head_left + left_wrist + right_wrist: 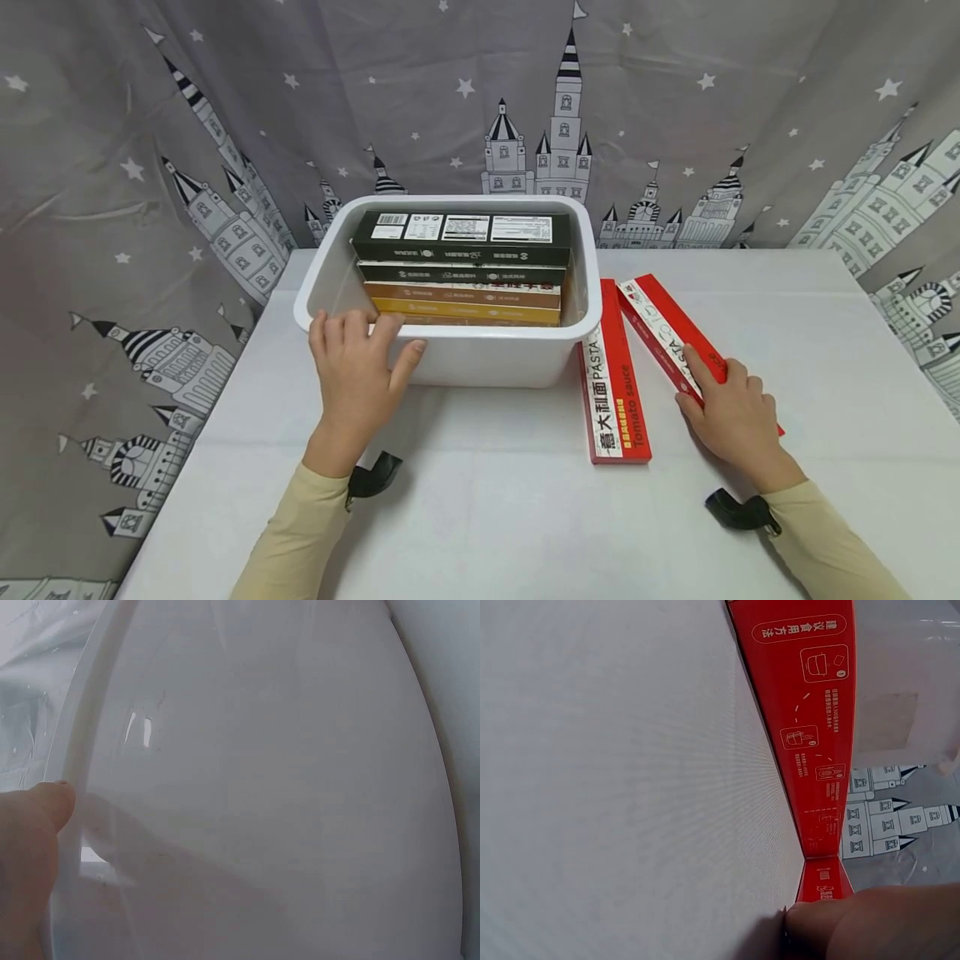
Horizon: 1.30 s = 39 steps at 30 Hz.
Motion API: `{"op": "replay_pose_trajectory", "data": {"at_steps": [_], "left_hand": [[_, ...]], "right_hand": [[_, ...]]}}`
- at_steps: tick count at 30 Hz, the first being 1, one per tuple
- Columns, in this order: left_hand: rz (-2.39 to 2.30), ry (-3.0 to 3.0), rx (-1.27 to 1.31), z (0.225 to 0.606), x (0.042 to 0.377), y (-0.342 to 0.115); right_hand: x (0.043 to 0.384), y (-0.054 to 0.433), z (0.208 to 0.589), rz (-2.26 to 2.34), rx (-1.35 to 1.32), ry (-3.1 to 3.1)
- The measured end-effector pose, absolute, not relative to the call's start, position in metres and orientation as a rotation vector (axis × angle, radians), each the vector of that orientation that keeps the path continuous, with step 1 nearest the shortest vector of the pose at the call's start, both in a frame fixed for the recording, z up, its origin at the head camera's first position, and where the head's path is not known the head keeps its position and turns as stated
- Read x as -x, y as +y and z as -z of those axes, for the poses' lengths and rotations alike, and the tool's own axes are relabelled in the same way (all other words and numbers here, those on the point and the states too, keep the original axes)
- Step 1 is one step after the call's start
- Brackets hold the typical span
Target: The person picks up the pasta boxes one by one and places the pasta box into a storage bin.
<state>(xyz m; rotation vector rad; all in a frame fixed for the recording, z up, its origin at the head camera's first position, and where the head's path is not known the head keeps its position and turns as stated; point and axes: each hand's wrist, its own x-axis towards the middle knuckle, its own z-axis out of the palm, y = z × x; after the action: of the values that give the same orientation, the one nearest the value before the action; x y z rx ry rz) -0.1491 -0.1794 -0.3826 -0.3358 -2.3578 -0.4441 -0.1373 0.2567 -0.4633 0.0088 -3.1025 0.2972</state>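
Observation:
A white plastic bin [487,358] stands on the table, and my left hand [354,375] grips its front rim near the left corner. In the left wrist view, the thumb [56,802] is at the rim beside the bin's smooth wall. To the bin's right, my right hand [738,417] holds a red pasta box [663,333] that lies aslant, thumb on its near side and fingers across it. A second red pasta box [618,392], labelled Tomato sauce, lies just left of it, its far end by the bin.
Several pasta boxes are in the bin, including a black box [461,242] at the back, a brown box [465,293] and a yellow box [465,311]. A white cloth [480,483] covers the table. A grey castle-print curtain [420,92] hangs behind.

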Motion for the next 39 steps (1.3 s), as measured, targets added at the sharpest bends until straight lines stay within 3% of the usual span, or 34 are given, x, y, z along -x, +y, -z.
{"op": "replay_pose_trajectory", "data": {"at_steps": [39], "left_hand": [[0.473, -2.357, 0.339, 0.3821, 0.1492, -0.1783]], "right_hand": [[0.1366, 0.2568, 0.4576, -0.320, -0.012, -3.148]]}}
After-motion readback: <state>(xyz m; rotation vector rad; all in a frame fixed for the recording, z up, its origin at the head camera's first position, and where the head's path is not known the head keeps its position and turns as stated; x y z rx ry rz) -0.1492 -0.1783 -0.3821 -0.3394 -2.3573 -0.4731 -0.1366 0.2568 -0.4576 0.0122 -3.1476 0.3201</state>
